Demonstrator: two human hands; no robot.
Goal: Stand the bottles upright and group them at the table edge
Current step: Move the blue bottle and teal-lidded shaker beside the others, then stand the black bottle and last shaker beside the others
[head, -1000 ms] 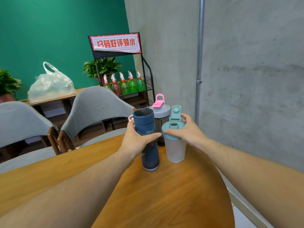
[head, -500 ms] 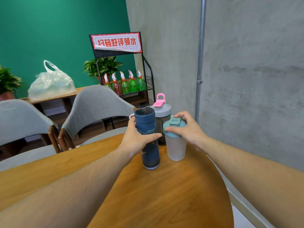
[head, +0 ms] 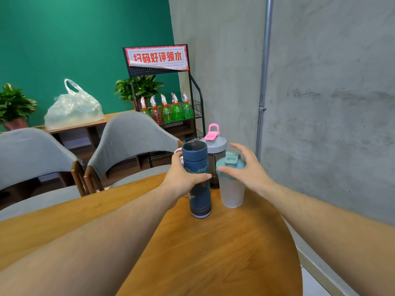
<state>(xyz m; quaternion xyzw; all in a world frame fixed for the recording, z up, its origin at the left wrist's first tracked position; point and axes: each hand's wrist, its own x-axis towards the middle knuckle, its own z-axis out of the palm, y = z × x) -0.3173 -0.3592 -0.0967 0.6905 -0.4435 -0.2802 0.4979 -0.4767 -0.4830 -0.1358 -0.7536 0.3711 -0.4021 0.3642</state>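
Three bottles stand upright together near the far edge of the round wooden table (head: 224,248). The dark blue patterned bottle (head: 199,197) is nearest, and my left hand (head: 181,178) is wrapped around its upper half. To its right stands a frosted shaker with a teal lid (head: 232,189); the lid's flap lies closed. My right hand (head: 245,167) hovers at that lid with fingers spread, thumb near the rim, gripping nothing. Behind both is a dark shaker with a grey lid and raised pink flap (head: 213,144). A bit of a pink-white object (head: 178,151) peeks out behind my left hand.
Two grey chairs (head: 132,142) stand beyond the table on the left. A black rack (head: 192,86) with green spray bottles stands behind the group. The concrete wall (head: 320,103) and a metal pipe (head: 264,82) are close on the right.
The teal flap, upright a second ago, was pressed down onto the lid. My right hand has since lifted off the lid and spread its fingers. My left hand keeps its hold.
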